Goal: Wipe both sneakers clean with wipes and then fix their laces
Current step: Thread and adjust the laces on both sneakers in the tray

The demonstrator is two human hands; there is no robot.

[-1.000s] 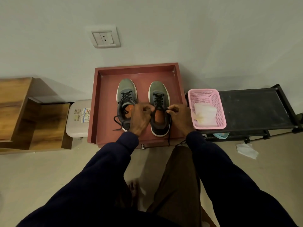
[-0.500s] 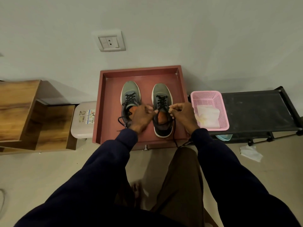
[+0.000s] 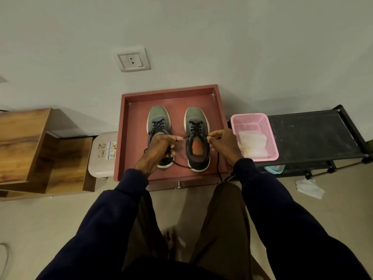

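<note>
Two grey-green sneakers with black laces stand side by side, toes to the wall, in a red-brown tray (image 3: 131, 110). My left hand (image 3: 161, 144) covers the heel of the left sneaker (image 3: 158, 116) and pinches one end of the right sneaker's lace. My right hand (image 3: 223, 142) pinches the other end at the right side of the right sneaker (image 3: 196, 126). The lace (image 3: 184, 137) runs taut between both hands across the shoe's opening, with loose black ends trailing toward the tray's front edge.
A pink basket (image 3: 270, 136) holding a pack of wipes (image 3: 252, 141) sits on a black rack (image 3: 314, 134) to the right. A used wipe (image 3: 308, 187) lies on the floor. A white stool (image 3: 101, 156) and wooden boxes (image 3: 40, 150) stand on the left.
My hands have drawn apart from over the right sneaker's tongue, pulling the lace ends out sideways and tight. The camera view has shifted slightly.
</note>
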